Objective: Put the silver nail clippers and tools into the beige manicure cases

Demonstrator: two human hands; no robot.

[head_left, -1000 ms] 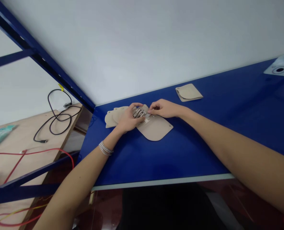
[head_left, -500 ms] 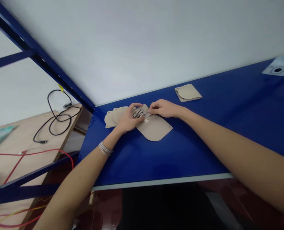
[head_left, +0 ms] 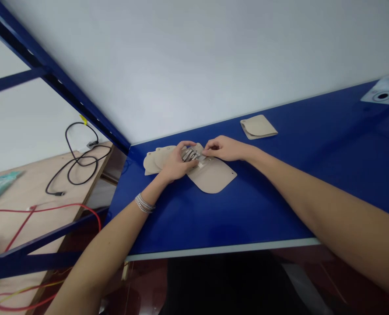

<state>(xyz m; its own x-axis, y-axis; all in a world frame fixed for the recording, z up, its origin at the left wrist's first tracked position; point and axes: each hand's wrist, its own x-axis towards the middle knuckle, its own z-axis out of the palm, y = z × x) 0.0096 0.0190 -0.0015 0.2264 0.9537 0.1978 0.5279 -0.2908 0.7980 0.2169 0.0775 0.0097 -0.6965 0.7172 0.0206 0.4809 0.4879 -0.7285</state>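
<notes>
An open beige snap case (head_left: 213, 177) lies spread on the blue table, with several small shiny metal pieces (head_left: 190, 155) in its upper part; their exact kind is too small to tell. My left hand (head_left: 176, 164) curves around the left of the case, thumb and fingers on either side of the metal pieces. From the right, my right hand (head_left: 222, 148) pinches with thumb and fingertips at the edge of the metal pieces; what is between its fingers is hidden. Partly behind my left hand lie folded beige cases (head_left: 152, 163), overlapping.
Another folded beige case (head_left: 260, 127) rests farther back on the blue table (head_left: 266, 214). A white device with a round dark lens (head_left: 383, 95) stands at the far right. Left of the blue frame post (head_left: 66, 85), black cable (head_left: 72, 168) and red cable (head_left: 50, 210) cross a wooden table.
Very little differs. Both hands stay at the open case, and the right fingertips shift very slightly to the left.
</notes>
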